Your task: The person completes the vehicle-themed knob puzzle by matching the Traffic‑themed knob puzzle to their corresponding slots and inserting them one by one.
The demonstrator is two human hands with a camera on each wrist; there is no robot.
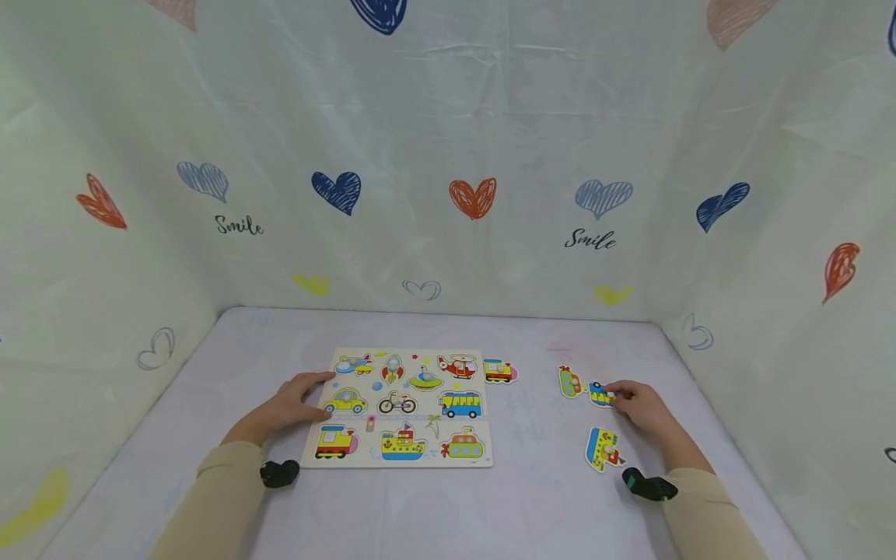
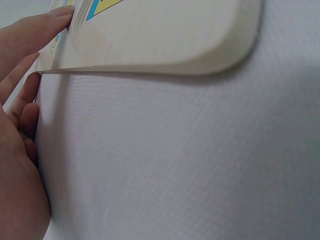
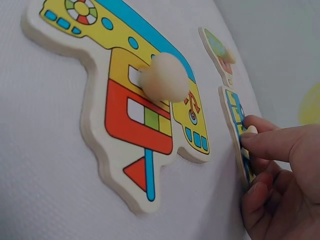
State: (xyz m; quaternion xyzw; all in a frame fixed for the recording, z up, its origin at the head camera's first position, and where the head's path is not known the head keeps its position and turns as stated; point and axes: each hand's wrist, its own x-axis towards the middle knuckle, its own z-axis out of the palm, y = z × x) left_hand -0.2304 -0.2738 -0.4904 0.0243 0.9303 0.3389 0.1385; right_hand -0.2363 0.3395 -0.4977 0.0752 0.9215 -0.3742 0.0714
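Observation:
In the head view a wooden puzzle board (image 1: 413, 426) with vehicle pictures lies flat on the table. At its left edge rests my left hand (image 1: 283, 406), thumb and forefinger apart and touching the board; the thumb tip (image 2: 62, 12) is on its top in the left wrist view. My right hand (image 1: 638, 406) pinches the small knob (image 3: 250, 132) of a blue and yellow bus piece (image 1: 599, 394), at the table's right. A submarine piece (image 1: 569, 382) lies just beyond the bus. Nearer me is a ship piece (image 3: 135, 82) with a round wooden knob (image 3: 165, 78).
A train piece (image 1: 499, 372) lies against the board's upper right edge. White cloth walls (image 1: 532, 264) printed with hearts enclose the table (image 1: 392, 513) at the back and both sides. Dark wrist devices (image 1: 649, 484) sit at both cuffs.

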